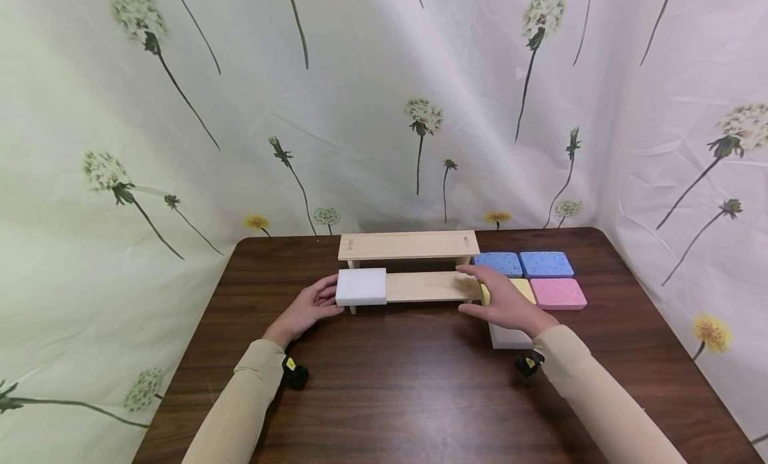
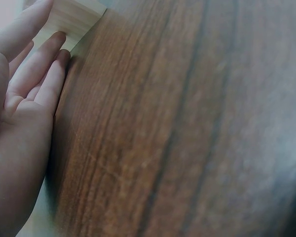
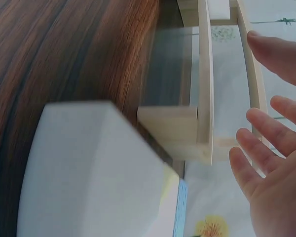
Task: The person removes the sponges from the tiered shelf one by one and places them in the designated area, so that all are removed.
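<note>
A small two-tier wooden shelf [image 1: 432,287] stands at the back of the table. One white sponge [image 1: 361,287] lies on the left end of its lower tier. My left hand [image 1: 306,311] is at that end, fingers loosely extended against the shelf's wooden side [image 2: 76,24] in the left wrist view; whether it touches the sponge I cannot tell. Over the lower tier's right end is my right hand [image 1: 504,301], fingers spread and holding nothing. Beneath it on the table lies a second white sponge [image 1: 509,339], large in the right wrist view and partly hidden by the hand in the head view.
Right of the shelf, a yellow sponge [image 1: 524,289] lies beside a pink sponge [image 1: 559,294]. Behind them are a left blue sponge [image 1: 498,263] and a right blue sponge [image 1: 547,264]. A flowered curtain [image 1: 372,117] hangs behind the dark wooden table [image 1: 384,384].
</note>
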`<state>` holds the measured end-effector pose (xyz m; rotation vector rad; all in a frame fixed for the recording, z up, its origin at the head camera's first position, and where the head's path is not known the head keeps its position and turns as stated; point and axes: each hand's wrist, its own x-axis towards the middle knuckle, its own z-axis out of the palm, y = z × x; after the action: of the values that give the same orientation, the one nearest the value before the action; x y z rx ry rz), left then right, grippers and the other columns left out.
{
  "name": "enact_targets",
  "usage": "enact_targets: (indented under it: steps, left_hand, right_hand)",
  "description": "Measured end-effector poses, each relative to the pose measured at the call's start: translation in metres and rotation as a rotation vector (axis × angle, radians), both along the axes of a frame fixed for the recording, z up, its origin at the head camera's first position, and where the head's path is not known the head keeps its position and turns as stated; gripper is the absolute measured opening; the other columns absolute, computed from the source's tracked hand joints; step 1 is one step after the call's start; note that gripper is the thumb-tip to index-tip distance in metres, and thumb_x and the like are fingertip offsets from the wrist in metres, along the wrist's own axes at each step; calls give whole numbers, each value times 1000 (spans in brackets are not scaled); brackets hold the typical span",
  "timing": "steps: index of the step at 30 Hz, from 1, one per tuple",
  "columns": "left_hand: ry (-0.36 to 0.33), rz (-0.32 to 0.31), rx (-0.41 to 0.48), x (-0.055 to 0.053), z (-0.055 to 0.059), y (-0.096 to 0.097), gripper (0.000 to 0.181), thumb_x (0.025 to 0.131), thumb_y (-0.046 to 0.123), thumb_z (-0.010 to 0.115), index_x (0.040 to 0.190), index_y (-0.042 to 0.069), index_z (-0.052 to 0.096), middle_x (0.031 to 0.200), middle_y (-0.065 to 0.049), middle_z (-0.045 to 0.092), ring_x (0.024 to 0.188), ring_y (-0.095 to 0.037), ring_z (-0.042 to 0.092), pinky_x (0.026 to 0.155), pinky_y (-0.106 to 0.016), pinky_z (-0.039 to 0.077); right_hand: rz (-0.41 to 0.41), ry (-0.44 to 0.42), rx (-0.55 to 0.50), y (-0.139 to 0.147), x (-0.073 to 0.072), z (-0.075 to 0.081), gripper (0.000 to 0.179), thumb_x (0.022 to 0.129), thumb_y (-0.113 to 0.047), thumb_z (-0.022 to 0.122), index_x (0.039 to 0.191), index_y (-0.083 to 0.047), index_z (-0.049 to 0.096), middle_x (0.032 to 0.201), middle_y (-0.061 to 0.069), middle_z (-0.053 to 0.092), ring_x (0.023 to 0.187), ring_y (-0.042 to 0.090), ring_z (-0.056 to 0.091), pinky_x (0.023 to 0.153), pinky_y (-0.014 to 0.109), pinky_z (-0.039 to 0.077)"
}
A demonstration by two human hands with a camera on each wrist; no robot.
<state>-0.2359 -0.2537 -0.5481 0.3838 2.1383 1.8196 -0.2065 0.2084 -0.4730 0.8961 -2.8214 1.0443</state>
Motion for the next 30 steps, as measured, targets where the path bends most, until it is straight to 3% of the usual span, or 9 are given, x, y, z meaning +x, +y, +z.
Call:
enact_targets:
  steps: [12, 22, 30]
  left_hand:
    - [21, -6, 0, 0, 2, -1, 84, 93, 0, 79, 163, 1, 32, 153, -29, 51, 135, -23, 58, 103, -21, 51]
    - [19, -13, -10, -1, 1, 0, 82, 93, -1, 78, 162, 3, 34, 153, -28, 52, 139, -33, 54, 105, -22, 50]
    - [11, -14, -3, 1, 3, 0, 82, 93, 1, 79, 162, 2, 34, 153, -28, 52, 139, -32, 54, 106, -23, 50]
  right_hand:
    - [67, -14, -31, -38, -9, -2, 77, 93, -30, 84, 156, -5, 48, 157, 12, 52, 143, 33, 50, 116, 56, 42]
    - [79, -6, -15, -67, -15, -7, 81, 92, -33, 84, 158, -7, 45, 158, 12, 51, 142, 31, 51, 116, 52, 44]
    - [80, -22, 25, -86, -21, -8, 82, 92, -37, 83, 159, -8, 44, 158, 12, 51, 143, 31, 49, 118, 51, 41]
